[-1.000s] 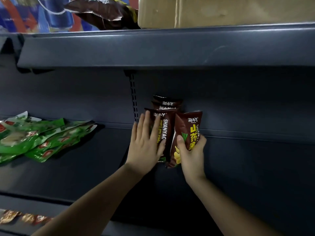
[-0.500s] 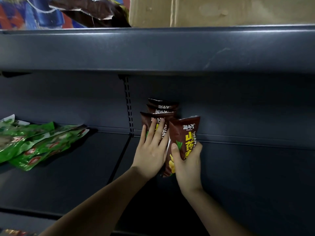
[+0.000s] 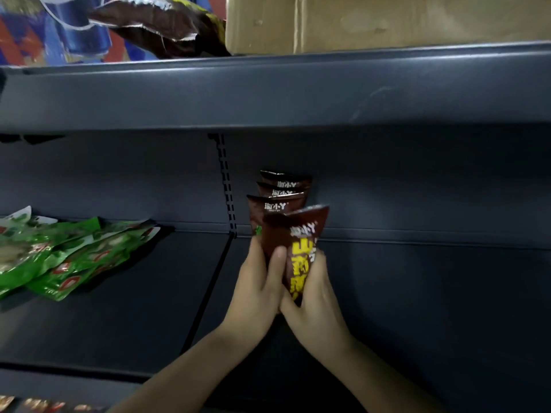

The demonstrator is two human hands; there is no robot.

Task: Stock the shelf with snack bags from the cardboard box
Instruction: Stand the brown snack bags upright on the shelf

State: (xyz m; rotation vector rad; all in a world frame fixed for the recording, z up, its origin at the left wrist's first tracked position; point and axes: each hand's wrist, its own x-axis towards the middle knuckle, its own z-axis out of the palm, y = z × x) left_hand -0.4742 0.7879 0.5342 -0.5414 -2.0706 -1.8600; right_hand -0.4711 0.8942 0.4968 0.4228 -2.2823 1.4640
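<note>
The shelf [image 3: 402, 293] is taking up most of the view. The box [image 3: 387, 22] is sitting on the tier above, up and right of the post [image 3: 227, 186], with a loose bag [image 3: 161, 22] lying up left of the post. Green bags [image 3: 59, 257] are lying in a heap well left of the post. Just right of it, a row [image 3: 281, 192] of three is standing. The left hand [image 3: 256, 287] and right hand [image 3: 317, 305] are both clamping a fourth bag [image 3: 301, 248] at the front of the row. I'm guessing it's early days, and I can't see what's left in the box.
</note>
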